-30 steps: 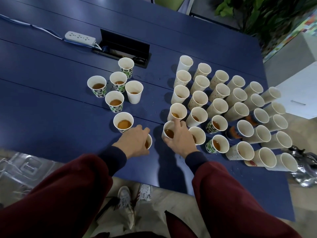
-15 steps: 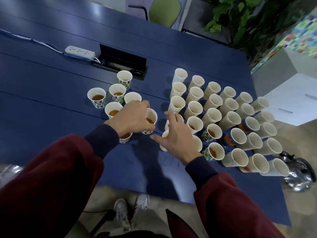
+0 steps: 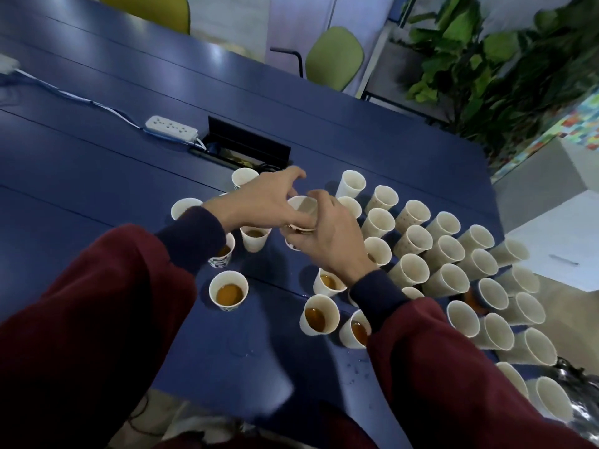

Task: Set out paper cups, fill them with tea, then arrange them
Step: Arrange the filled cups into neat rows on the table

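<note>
Both of my hands meet over the blue table [image 3: 97, 176], each gripping a paper cup. My left hand [image 3: 262, 202] curls round a white cup [image 3: 301, 205] whose rim shows between the hands. My right hand [image 3: 327, 238] holds a second cup [image 3: 291, 244] just below it, mostly hidden by fingers. Cups with brown tea stand nearer me: one alone [image 3: 229, 291], a pair [image 3: 319, 317] by my right sleeve, and others [image 3: 255, 236] under my left wrist. Several rows of empty cups [image 3: 411, 241] fill the right side.
A white power strip [image 3: 171, 127] and an open black cable box [image 3: 249, 147] lie beyond the cups. A metal kettle [image 3: 580, 384] sits at the table's right corner. Green chairs [image 3: 334, 56] and a plant [image 3: 502, 59] stand behind the table. Droplets wet the table near me.
Both hands have moved away from the near edge towards the far cups. The left carried its cup along, the right picked one up, and the two hands are now together.
</note>
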Demonstrator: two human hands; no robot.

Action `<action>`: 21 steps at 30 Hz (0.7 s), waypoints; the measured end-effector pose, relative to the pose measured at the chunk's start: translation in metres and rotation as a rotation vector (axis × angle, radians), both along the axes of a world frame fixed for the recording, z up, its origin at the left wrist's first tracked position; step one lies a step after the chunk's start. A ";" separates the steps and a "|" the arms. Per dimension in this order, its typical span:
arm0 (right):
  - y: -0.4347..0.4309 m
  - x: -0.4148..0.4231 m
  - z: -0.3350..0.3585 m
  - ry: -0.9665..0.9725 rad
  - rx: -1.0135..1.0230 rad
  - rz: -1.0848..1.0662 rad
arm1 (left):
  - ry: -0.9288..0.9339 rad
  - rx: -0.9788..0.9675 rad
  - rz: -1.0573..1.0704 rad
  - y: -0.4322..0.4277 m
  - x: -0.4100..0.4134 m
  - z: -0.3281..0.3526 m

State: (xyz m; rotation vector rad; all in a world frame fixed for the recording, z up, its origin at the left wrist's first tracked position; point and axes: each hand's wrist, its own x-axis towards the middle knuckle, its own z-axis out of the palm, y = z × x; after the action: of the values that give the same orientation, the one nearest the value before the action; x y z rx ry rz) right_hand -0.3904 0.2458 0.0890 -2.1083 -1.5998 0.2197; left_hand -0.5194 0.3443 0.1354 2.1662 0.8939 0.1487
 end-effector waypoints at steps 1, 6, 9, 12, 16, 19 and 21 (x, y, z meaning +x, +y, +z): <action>0.007 0.005 -0.001 0.017 -0.003 -0.003 | -0.025 -0.023 0.034 0.010 0.000 -0.002; 0.054 0.041 -0.006 0.049 -0.100 -0.026 | 0.069 0.129 0.243 0.084 0.003 -0.036; 0.094 0.068 -0.011 0.039 -0.171 -0.033 | 0.257 0.246 0.253 0.128 0.008 -0.067; 0.131 0.094 -0.016 0.023 -0.224 -0.076 | 0.421 0.349 0.267 0.155 0.016 -0.091; 0.179 0.123 -0.030 0.002 -0.306 -0.095 | 0.496 0.278 0.212 0.185 0.027 -0.120; 0.210 0.140 -0.047 -0.023 -0.365 -0.105 | 0.506 0.173 0.134 0.203 0.034 -0.134; 0.225 0.147 -0.060 -0.035 -0.397 -0.124 | 0.508 0.168 0.092 0.210 0.037 -0.139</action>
State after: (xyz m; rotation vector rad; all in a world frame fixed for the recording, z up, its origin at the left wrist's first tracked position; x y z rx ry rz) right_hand -0.2439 0.4706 0.0288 -2.5110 -1.5357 0.4966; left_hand -0.4821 0.5544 -0.0040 2.3635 1.3031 -0.3068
